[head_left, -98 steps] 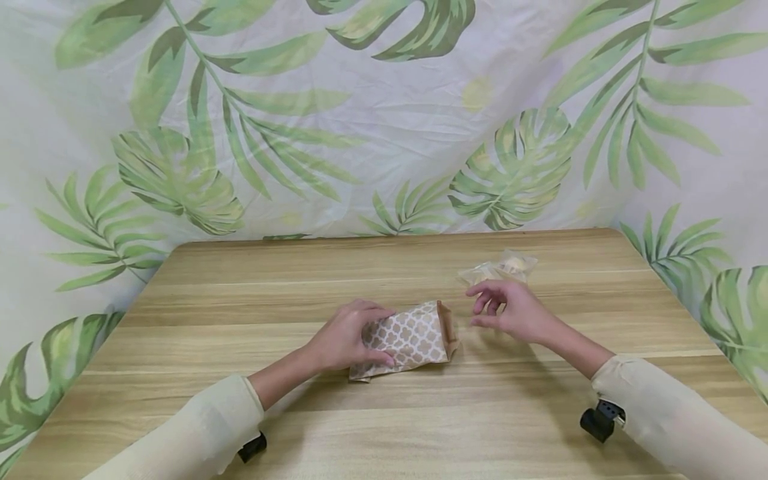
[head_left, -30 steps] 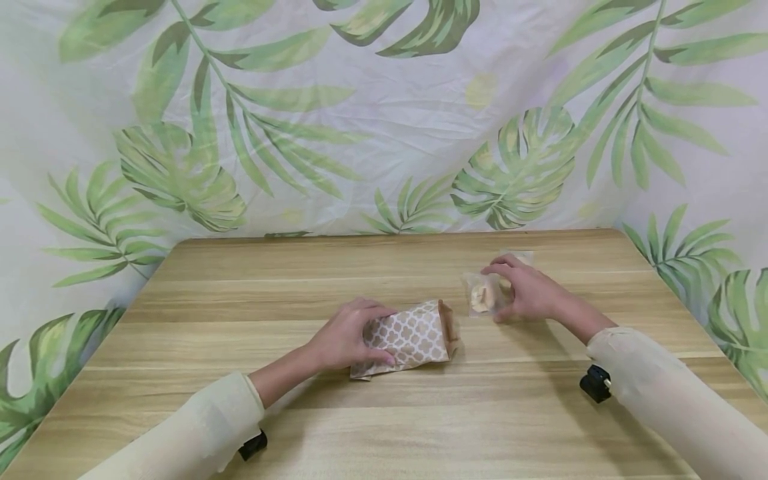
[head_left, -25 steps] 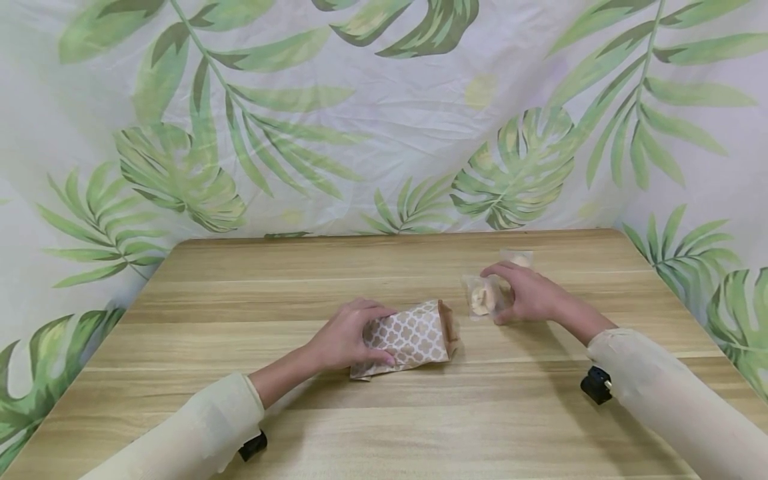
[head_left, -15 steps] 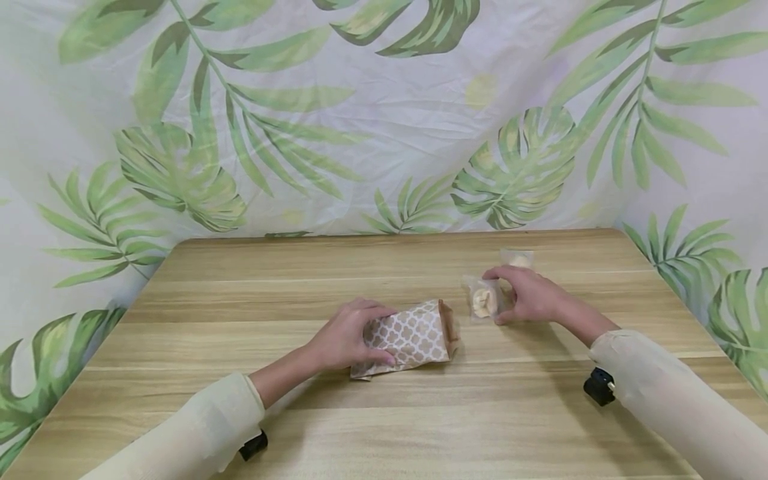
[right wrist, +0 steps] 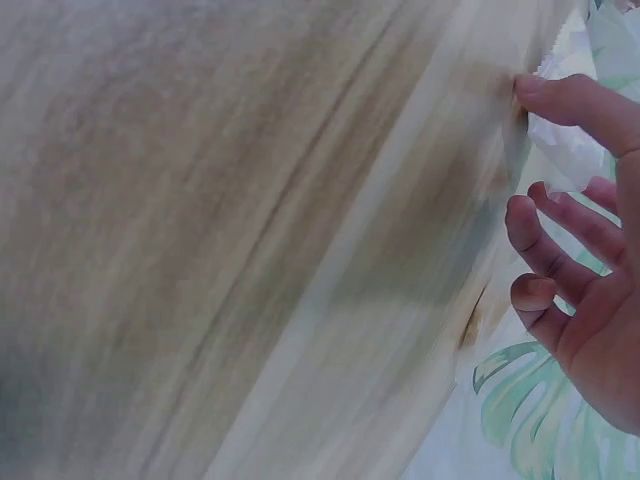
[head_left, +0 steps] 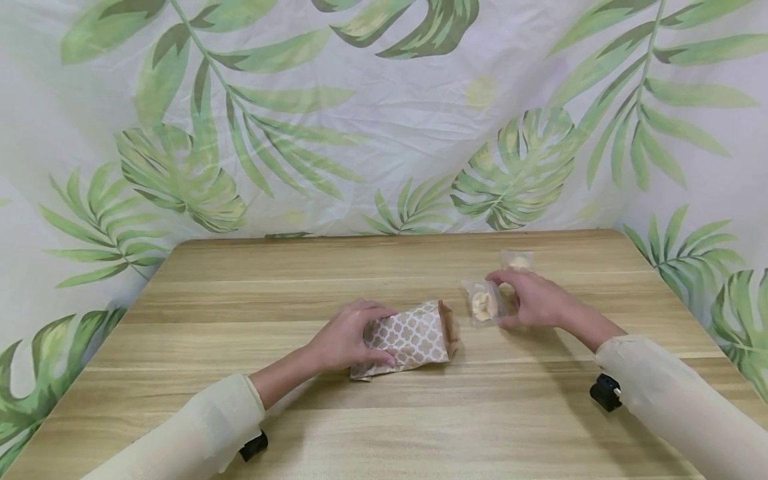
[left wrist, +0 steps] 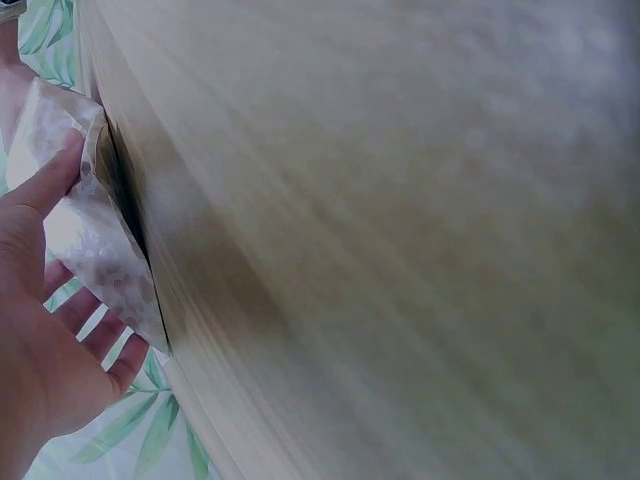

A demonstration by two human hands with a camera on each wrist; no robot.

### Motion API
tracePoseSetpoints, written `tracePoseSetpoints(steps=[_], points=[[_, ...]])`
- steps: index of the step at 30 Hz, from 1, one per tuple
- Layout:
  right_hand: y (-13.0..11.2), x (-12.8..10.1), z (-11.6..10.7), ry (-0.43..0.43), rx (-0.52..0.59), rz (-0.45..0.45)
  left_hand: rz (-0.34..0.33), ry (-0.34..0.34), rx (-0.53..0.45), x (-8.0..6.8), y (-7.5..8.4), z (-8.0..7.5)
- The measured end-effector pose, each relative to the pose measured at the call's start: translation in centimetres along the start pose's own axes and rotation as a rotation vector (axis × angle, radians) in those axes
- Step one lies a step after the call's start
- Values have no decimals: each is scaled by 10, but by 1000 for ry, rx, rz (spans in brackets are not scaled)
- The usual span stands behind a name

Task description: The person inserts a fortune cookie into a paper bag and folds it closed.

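My left hand (head_left: 343, 337) grips a brown paper bag (head_left: 414, 335) with a white lattice print, lying on its side with its unfolded mouth to the right. In the left wrist view the thumb lies across the bag (left wrist: 95, 235) and the fingers are on its other side. My right hand (head_left: 537, 300) holds a small clear packet (head_left: 483, 303) between thumb and index finger at its right edge; something pale and curled is inside it. The packet stands just right of the bag's mouth. The right wrist view shows the packet (right wrist: 572, 140) past the thumb, with the other fingers loosely bent.
Behind the right hand lies a second clear packet (head_left: 517, 259), partly covered by that hand. Both are on a wood-grain table (head_left: 288, 267) with a leaf-print cloth (head_left: 384, 133) hanging at its back edge.
The right hand has gone from left of the two packets to the near packet's right edge. That packet has come nearer and away from the other, edging slightly closer lately. The left hand keeps still.
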State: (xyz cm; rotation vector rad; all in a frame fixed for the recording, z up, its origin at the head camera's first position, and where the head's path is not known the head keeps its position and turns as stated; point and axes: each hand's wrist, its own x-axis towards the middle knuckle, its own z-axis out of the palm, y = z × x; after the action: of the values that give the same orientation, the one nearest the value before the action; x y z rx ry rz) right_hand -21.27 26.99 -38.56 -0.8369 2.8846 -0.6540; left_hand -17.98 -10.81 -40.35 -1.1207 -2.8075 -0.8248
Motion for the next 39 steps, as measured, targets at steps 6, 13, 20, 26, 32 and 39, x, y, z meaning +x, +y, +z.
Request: tracePoseSetpoints(steps=[6, 13, 20, 26, 32, 39], points=[[-1, -3, 1, 25, -7, -4, -5, 2, 1, -1, 1, -1], [1, -4, 3, 61, 67, -11, 0, 2, -3, 0, -1, 1], [-4, -9, 1, 112, 206, -65, 5, 8, -2, 0, -2, 2], [-7, -11, 1, 125, 250, -75, 2, 4, -8, 1, -2, 2], [-11, -12, 0, 130, 261, -90, 1, 2, -9, 1, -1, 1], [-16, -13, 0, 137, 300, -104, -6, 1, -3, 1, -1, 1]])
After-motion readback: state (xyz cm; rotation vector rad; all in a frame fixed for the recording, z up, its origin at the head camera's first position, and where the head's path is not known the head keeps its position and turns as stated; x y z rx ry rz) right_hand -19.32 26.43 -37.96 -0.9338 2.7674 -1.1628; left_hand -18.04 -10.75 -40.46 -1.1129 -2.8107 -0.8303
